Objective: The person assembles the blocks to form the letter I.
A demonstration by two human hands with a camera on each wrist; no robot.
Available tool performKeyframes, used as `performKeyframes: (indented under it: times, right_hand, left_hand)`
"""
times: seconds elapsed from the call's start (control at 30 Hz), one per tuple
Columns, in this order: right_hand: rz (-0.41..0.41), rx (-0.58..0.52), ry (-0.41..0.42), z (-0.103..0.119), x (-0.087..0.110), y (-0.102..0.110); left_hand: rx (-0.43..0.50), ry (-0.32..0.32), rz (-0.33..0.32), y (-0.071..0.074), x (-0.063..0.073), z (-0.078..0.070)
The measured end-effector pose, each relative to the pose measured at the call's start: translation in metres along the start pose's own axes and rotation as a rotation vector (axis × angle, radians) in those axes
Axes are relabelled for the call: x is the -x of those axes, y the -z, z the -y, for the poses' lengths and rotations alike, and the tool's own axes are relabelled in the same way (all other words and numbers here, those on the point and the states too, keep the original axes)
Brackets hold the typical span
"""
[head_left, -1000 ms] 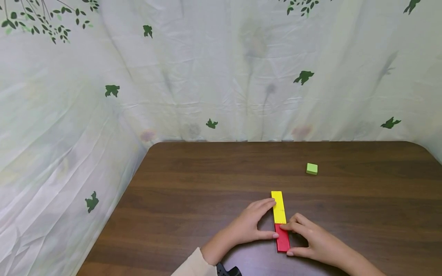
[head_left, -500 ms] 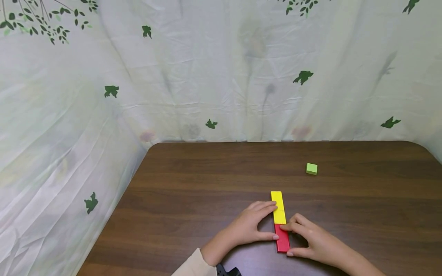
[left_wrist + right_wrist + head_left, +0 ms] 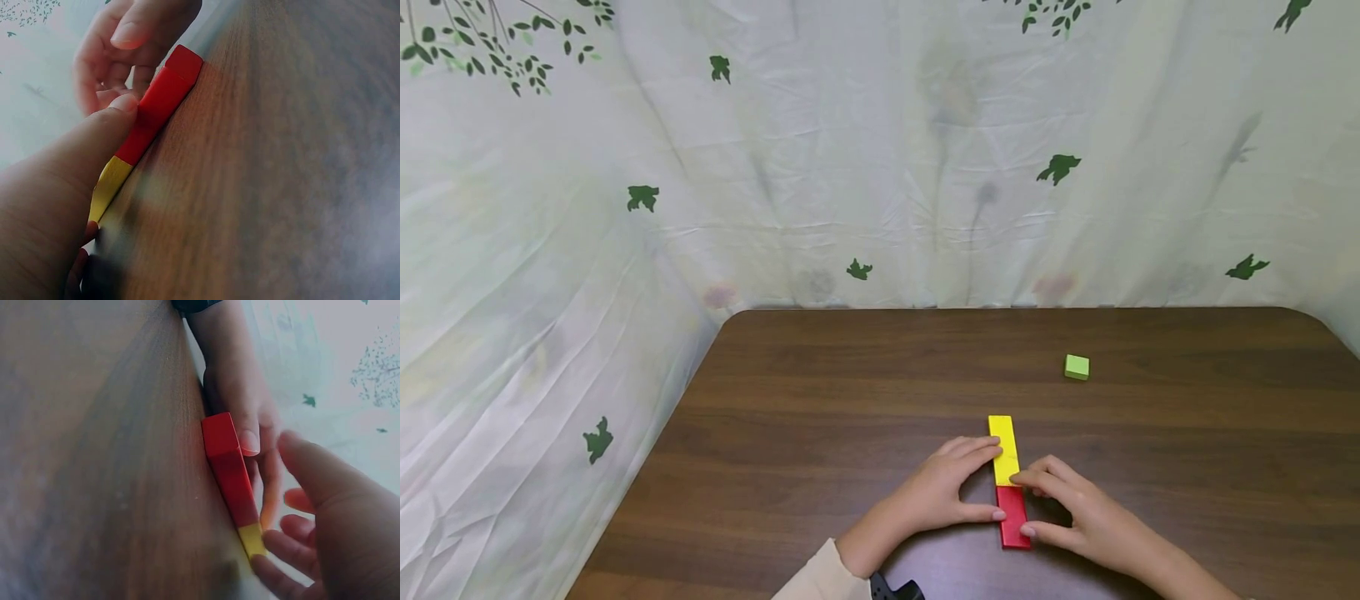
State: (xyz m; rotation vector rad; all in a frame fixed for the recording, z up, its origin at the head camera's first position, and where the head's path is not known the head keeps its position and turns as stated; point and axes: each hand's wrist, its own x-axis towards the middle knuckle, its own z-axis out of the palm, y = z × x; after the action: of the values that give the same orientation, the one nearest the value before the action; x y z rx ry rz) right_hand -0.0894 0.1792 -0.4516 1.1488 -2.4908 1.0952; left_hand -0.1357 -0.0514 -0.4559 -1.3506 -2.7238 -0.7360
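A yellow block (image 3: 1008,458) and a red block (image 3: 1013,504) lie end to end in one line on the table, the red one nearer the viewer. From the left, my left hand (image 3: 928,490) touches both: its outstretched fingertips rest on the yellow block's left edge, its thumb on the red block's left edge. My right hand (image 3: 1086,510) is at the right side, fingers loosely bent, index fingertip by the seam between the blocks. In the right wrist view its thumb (image 3: 312,459) stands apart from the red block (image 3: 231,478).
A small light green block (image 3: 1077,367) sits farther back on the brown wooden table (image 3: 820,383). White cloth (image 3: 880,167) printed with leaves and birds hangs behind the table and along its left side. A dark strap (image 3: 897,590) is around the left wrist.
My right hand has shifted away from the viewer along the blocks, its index fingertip leaving the red block's top for the seam. My left fingers slid slightly toward the viewer earlier, then stayed. The blocks hardly move.
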Motion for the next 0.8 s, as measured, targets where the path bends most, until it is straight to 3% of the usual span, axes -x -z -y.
performKeyframes:
  times: [0.13, 0.37, 0.8]
  right_hand:
    - [-0.055, 0.02, -0.035, -0.001, -0.002, 0.002]
    - [-0.159, 0.086, -0.023, -0.01, -0.007, 0.007]
    - [-0.231, 0.128, -0.092, -0.026, -0.018, 0.014]
  left_hand:
    - [-0.001, 0.002, 0.003, 0.0, 0.0, 0.0]
    - [-0.002, 0.007, 0.001, 0.0, 0.0, -0.001]
    - [-0.015, 0.003, 0.004, 0.0, 0.0, 0.0]
